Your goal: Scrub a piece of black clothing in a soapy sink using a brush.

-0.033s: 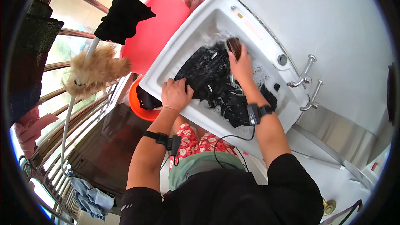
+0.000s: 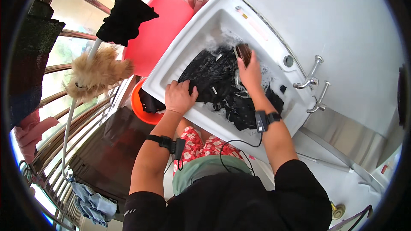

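Note:
A dark wet black garment lies spread across the white sink, with suds around it and pale tags showing. My right hand grips a brown scrubbing brush near the garment's far right side; the bristles are mostly hidden. At the sink's near left edge, my left hand is closed on the garment's edge, fingers bent and thumb against the cloth. Part of the fabric under that palm cannot be seen. More bunched black cloth sits in the soapy water below my right forearm.
An orange basin with dark cloth stands left of the sink, a large pink tub behind it. Two metal taps project from the right wall. Clothes and a furry tan item hang at the left.
My right hand and the brush have shifted slightly right and toward me. My left hand stays at the garment's edge.

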`<state>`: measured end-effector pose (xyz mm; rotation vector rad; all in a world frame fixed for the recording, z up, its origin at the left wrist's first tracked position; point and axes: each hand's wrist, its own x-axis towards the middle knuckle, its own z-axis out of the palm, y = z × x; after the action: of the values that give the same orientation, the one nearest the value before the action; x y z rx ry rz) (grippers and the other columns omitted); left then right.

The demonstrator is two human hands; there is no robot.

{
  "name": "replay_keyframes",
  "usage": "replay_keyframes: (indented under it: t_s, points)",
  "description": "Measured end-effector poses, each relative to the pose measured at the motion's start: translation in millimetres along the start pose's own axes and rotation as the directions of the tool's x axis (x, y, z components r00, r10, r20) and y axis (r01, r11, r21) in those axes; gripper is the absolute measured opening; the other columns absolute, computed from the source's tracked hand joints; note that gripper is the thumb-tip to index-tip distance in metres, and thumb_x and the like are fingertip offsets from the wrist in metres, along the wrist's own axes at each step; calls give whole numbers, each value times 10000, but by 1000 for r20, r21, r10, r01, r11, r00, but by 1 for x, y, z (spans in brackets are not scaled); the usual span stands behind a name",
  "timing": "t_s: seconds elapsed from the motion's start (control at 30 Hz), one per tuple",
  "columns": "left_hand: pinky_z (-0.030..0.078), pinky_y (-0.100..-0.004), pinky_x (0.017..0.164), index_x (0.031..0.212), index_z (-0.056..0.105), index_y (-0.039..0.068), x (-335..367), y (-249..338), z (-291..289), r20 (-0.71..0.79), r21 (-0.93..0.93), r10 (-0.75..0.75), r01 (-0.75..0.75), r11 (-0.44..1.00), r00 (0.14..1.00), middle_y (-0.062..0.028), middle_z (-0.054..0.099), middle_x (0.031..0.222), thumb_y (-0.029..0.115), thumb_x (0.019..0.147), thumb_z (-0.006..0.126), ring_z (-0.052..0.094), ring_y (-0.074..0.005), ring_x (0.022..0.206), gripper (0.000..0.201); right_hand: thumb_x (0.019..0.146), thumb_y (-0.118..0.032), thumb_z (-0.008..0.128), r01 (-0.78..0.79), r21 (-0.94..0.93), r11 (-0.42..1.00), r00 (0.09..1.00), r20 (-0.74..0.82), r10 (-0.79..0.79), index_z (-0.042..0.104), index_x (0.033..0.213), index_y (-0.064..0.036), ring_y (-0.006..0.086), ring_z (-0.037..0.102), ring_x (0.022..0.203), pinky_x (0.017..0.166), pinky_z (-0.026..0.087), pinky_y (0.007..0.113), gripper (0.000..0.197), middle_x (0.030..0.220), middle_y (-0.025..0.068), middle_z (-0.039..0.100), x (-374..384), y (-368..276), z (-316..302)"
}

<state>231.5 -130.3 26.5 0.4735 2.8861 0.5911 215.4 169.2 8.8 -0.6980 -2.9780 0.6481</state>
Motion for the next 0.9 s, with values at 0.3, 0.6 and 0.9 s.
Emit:
replay_keyframes:
  t_s: [0.3, 0.6, 0.9]
  points:
    - [427, -452, 982, 1006, 721, 146, 0, 22, 4, 66, -2, 19, -19, 1000, 998, -39, 738, 933, 315, 913, 700, 655, -241, 994, 194, 904, -212, 722, 156, 5, 988, 987, -45, -155, 659, 1209, -56, 424, 589, 1082, 943, 476, 516, 348, 1143, 220, 621, -74, 12, -18]
    - [432, -433, 1085, 1175, 706, 137, -22, 69, -21, -4, -220, 606, -592, 776, 796, 3, 692, 962, 149, 857, 596, 626, -202, 1021, 336, 845, -462, 783, -374, 224, 900, 885, 377, 274, 325, 1561, -7, 497, 443, 1379, 1124, 422, 511, 965, 1499, 368, 389, -13, -22, 24]
    - [434, -492, 1126, 1295, 677, 130, -27, 61, -65, 145, -243, 820, -784, 572, 553, -7, 701, 1015, 181, 850, 605, 603, -232, 1119, 454, 801, -112, 712, 753, -222, 619, 653, 362, -665, 580, 1424, -224, 321, 493, 1396, 1184, 291, 583, 646, 1397, 79, 617, 46, -23, 42]
